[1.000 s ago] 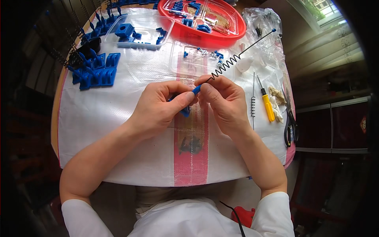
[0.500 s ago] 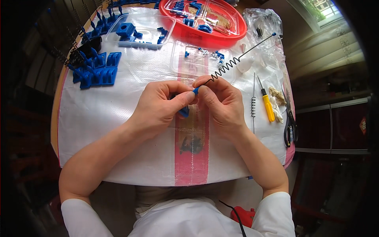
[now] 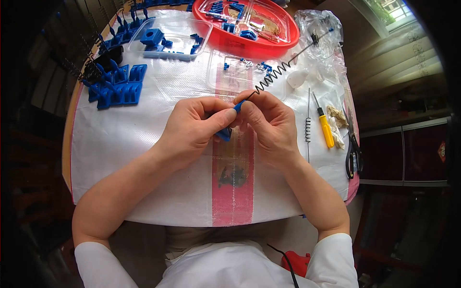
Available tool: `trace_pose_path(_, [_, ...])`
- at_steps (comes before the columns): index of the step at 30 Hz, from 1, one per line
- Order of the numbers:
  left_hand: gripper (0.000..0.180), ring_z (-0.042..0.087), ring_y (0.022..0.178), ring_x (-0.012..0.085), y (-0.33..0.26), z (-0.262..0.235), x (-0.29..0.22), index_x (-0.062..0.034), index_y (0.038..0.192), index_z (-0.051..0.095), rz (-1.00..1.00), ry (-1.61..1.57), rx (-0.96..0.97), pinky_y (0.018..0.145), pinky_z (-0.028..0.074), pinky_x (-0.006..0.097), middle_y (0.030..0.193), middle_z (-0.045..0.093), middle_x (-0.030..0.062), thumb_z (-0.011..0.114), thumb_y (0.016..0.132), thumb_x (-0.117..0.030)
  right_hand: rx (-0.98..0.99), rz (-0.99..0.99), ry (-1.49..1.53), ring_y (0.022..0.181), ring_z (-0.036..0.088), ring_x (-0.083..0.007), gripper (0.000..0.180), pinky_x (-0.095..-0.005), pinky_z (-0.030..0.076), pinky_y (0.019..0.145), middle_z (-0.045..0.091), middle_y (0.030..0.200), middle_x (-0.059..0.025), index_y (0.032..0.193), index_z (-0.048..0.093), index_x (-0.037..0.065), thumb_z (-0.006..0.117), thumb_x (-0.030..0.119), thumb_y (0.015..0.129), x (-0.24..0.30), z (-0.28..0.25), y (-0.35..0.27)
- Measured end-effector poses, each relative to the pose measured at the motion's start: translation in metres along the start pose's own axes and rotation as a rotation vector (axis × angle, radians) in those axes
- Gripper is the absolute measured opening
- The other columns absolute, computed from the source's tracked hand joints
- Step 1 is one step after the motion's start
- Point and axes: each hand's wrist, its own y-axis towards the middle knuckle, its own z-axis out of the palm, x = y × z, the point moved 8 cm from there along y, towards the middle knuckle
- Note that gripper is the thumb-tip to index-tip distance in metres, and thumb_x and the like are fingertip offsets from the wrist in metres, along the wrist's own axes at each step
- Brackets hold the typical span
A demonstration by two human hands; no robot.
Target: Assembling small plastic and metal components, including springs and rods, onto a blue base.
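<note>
My left hand point(image 3: 194, 127) and my right hand point(image 3: 271, 127) meet over the middle of the table. Between their fingertips sits a small blue plastic part point(image 3: 225, 132), pinched from both sides. A black coiled wire spring point(image 3: 276, 72) sticks out of the part and runs up and to the right toward a clear plastic bag point(image 3: 319, 36). How the wire joins the part is hidden by my fingers.
A white woven sheet with a pink stripe point(image 3: 233, 192) covers the round table. Blue plastic parts point(image 3: 117, 89) lie at the left, a clear tray point(image 3: 168, 41) and a red tray point(image 3: 254, 24) at the back. A second spring point(image 3: 307, 129), a yellow screwdriver point(image 3: 325, 127) and scissors point(image 3: 353, 151) lie at the right.
Both hands stay together on the blue part with small finger shifts. The wire's free end has swung slightly.
</note>
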Motion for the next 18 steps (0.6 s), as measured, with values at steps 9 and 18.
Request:
trace_pose_path(9, [0.026, 0.067, 0.092, 0.0135, 0.003, -0.008, -0.006, 0.0014, 0.117, 0.062, 0.093, -0.173, -0.029, 0.086, 0.052, 0.029, 0.101, 0.070, 0.0087, 0.057, 0.100, -0.017, -0.013, -0.056, -0.051, 0.089, 0.065, -0.0089, 0.029, -0.0226, 0.050, 0.073, 0.071, 0.102, -0.0051, 0.120, 0.062, -0.001, 0.065, 0.015, 0.097, 0.008, 0.000, -0.001])
trace_pose_path(18, [0.022, 0.068, 0.096, 0.0175, 0.006, -0.014, -0.009, 0.0021, 0.114, 0.059, 0.084, -0.296, -0.081, 0.090, 0.054, 0.032, 0.104, 0.070, 0.0141, 0.055, 0.101, -0.015, -0.016, -0.033, -0.087, 0.091, 0.064, -0.0074, 0.028, -0.0211, 0.049, 0.073, 0.072, 0.110, -0.0081, 0.120, 0.059, -0.001, 0.065, 0.013, 0.097, 0.011, -0.001, -0.004])
